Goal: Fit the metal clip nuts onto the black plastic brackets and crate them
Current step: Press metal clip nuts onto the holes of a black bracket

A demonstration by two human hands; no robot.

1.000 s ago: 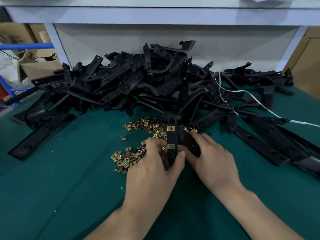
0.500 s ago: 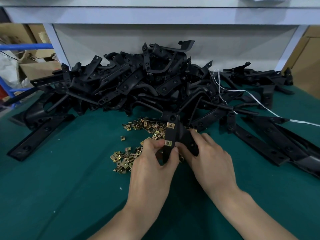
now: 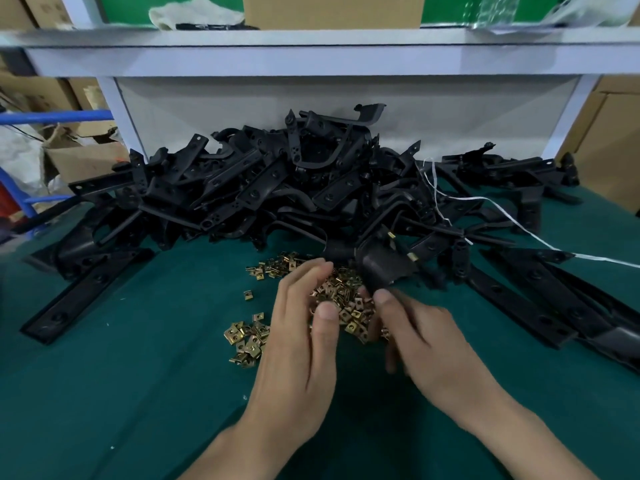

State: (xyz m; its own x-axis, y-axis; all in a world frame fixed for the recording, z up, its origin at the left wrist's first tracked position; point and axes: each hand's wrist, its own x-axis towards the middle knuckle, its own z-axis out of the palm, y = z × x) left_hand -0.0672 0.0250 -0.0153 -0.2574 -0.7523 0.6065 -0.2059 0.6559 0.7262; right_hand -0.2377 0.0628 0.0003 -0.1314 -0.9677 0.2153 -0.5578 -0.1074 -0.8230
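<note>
Right hand [image 3: 426,337]: thumb and fingers pinch the near end of a black bracket [image 3: 381,268]. The bracket rises away from the grip, tilted to the right. Two fitted clip nuts [image 3: 412,256], brass-coloured, sit on its far arm, beyond the grip.

Left hand [image 3: 304,327]: just left of the grip, fingers loosely spread and slightly curved, nothing seen between them. Its fingertips are over the loose clip nuts [image 3: 346,299]. That pile lies on the green mat [image 3: 138,375], below the grip and between both hands.

Bracket heap [image 3: 277,188]: behind the grip, farther out. A white string [image 3: 519,233] trails off to the grip's right.
</note>
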